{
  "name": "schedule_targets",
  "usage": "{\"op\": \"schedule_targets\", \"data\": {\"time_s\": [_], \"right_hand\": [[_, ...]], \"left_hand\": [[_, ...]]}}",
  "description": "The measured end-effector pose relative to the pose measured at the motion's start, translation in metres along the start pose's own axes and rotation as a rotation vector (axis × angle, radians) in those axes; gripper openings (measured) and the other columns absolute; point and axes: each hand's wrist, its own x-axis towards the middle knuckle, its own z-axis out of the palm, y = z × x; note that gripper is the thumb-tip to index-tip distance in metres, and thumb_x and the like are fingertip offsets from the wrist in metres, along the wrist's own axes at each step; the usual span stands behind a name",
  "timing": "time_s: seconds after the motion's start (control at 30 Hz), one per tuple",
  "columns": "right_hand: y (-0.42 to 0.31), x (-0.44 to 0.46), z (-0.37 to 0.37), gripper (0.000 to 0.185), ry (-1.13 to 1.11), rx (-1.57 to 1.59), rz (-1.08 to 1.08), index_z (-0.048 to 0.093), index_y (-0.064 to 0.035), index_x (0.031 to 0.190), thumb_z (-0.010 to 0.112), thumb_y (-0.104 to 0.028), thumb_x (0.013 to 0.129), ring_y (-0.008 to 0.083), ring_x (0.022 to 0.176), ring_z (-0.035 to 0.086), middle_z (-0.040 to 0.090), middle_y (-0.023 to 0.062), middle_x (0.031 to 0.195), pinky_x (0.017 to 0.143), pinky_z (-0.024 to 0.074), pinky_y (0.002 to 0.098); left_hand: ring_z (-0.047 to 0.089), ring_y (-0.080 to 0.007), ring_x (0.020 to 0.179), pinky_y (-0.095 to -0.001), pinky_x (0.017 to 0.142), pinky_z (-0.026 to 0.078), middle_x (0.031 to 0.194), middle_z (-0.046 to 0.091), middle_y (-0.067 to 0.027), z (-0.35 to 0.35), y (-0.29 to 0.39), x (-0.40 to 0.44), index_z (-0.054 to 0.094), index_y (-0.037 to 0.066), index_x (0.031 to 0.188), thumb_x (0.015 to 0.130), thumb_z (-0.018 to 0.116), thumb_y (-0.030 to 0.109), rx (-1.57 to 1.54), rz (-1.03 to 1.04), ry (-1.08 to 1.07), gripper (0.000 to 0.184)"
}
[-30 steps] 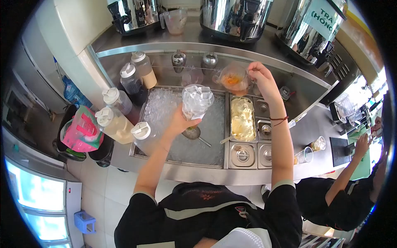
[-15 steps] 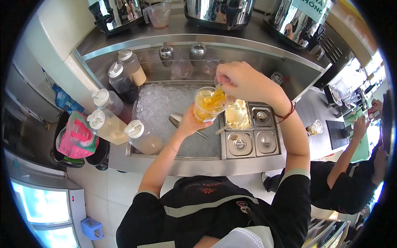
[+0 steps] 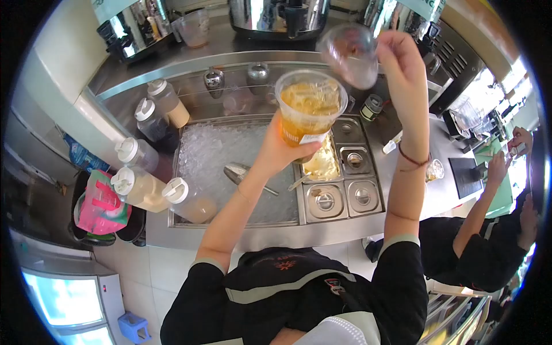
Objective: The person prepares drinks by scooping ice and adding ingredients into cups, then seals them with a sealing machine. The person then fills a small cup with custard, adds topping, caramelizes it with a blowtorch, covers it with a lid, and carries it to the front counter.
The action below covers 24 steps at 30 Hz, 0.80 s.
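My left hand (image 3: 282, 148) is wrapped round a clear plastic cup (image 3: 309, 109) filled with ice and an orange-yellow drink, held up above the right part of the ice bin (image 3: 213, 155). My right hand (image 3: 402, 57) is raised at the upper right, its fingers pinching the handle of a clear jug (image 3: 351, 54). The jug is tilted, blurred and looks nearly emptied. Below the cup, a tray of pale yellow cream (image 3: 323, 161) is partly hidden by it. A metal scoop (image 3: 244, 174) lies on the ice.
White-capped bottles (image 3: 138, 184) line the left side of the bin. Lidded steel containers (image 3: 325, 200) are at its right. Steel dispensers (image 3: 276, 17) stand on the shelf above. Another person's hands (image 3: 506, 158) are at the far right.
The jug was tipped into the cup and is now lifted up to the right. The ice-filled cup now holds orange-yellow drink and is raised higher. The view has shifted to the right.
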Motion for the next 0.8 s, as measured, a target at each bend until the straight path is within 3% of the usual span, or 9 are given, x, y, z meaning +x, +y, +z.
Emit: {"op": "schedule_targets", "data": {"time_s": [0.13,0.17,0.27,0.4,0.5,0.57,0.63,0.7,0.8], "right_hand": [[0.062,0.041,0.006,0.024,0.386,-0.131,0.038,0.052,0.0015,0.108,0.053,-0.011,0.088,0.0089,0.085,0.051,0.057,0.0068,0.094,0.074,0.0416,0.0219],[0.066,0.034,-0.005,0.032,0.335,-0.116,0.084,0.047,-0.0007,0.113,0.051,-0.019,0.088,0.0249,0.080,0.053,0.056,0.0143,0.092,0.075,0.0433,0.0338],[0.168,0.057,0.007,0.027,0.465,-0.528,-0.103,0.051,0.0019,0.103,0.052,-0.018,0.084,0.0288,0.080,0.054,0.056,0.0171,0.089,0.075,0.0429,0.0355],[0.211,0.059,0.018,0.030,0.312,-0.192,0.175,0.052,0.0026,0.105,0.054,-0.019,0.083,0.0307,0.092,0.053,0.054,0.0204,0.099,0.080,0.0410,0.0374],[0.184,0.045,-0.004,0.028,0.245,-0.584,-0.233,0.052,-0.0006,0.107,0.056,-0.015,0.083,0.0228,0.082,0.054,0.055,0.0152,0.094,0.073,0.0425,0.0319],[0.150,-0.009,-0.026,0.013,0.148,-0.085,-0.006,0.061,-0.0015,0.087,0.057,-0.014,0.083,0.0139,0.072,0.056,0.060,0.0098,0.083,0.063,0.0447,0.0274],[0.171,-0.071,-0.056,0.017,-0.370,-0.079,0.511,0.064,-0.0006,0.080,0.054,-0.015,0.083,0.0133,0.068,0.058,0.061,0.0070,0.070,0.063,0.0459,0.0272],[0.272,-0.148,-0.064,0.016,-0.781,-0.159,0.623,0.064,-0.0007,0.087,0.054,-0.007,0.076,0.0179,0.072,0.062,0.065,0.0089,0.079,0.064,0.0485,0.0313],[0.420,-0.257,-0.042,0.021,-0.676,-0.543,0.759,0.065,-0.0079,0.091,0.055,-0.013,0.074,0.0306,0.079,0.060,0.063,0.0167,0.086,0.075,0.0463,0.0386]], "left_hand": [[0.053,-0.0174,0.104,-0.0322,0.090,0.042,0.112,0.055,-0.0086,0.015,0.014,0.008,0.040,0.002,0.119,0.061,0.079,0.006,-0.035,-0.067,-0.002,0.070],[0.053,-0.0174,0.104,-0.0322,0.090,0.042,0.112,0.055,-0.0086,0.015,0.010,0.004,0.040,0.002,0.119,0.061,0.079,0.006,-0.037,-0.076,-0.013,0.070],[0.053,-0.0174,0.105,-0.0320,0.090,0.042,0.111,0.057,-0.0096,0.006,-0.013,-0.008,0.047,0.001,0.116,0.059,0.079,0.006,0.046,-0.123,-0.033,0.066],[0.053,-0.0180,0.104,-0.0320,0.090,0.042,0.111,0.057,-0.0085,-0.003,-0.049,-0.035,0.046,0.002,0.118,0.058,0.079,0.004,-0.040,-0.173,0.036,0.069],[0.051,-0.0196,0.108,-0.0345,0.093,0.040,0.115,0.055,-0.0074,-0.017,-0.067,-0.061,0.044,0.002,0.121,0.057,0.080,0.006,0.027,-0.347,0.090,0.074],[0.047,-0.0209,0.112,-0.0366,0.096,0.037,0.120,0.051,-0.0074,-0.028,-0.077,-0.077,0.045,0.004,0.121,0.056,0.082,0.012,0.032,-0.310,0.097,0.076],[0.045,-0.0215,0.115,-0.0377,0.098,0.035,0.121,0.049,-0.0081,-0.027,-0.074,-0.084,0.041,0.005,0.125,0.056,0.082,0.019,-0.003,-0.357,0.160,0.081],[0.046,-0.0219,0.113,-0.0374,0.097,0.036,0.120,0.050,-0.0091,-0.025,-0.067,-0.087,0.039,0.006,0.126,0.055,0.082,0.021,0.056,-0.366,0.176,0.084],[0.046,-0.0256,0.111,-0.0410,0.096,0.036,0.116,0.049,-0.0118,-0.034,-0.075,-0.101,0.036,0.004,0.126,0.053,0.081,0.024,0.142,-0.358,0.179,0.088]]}}
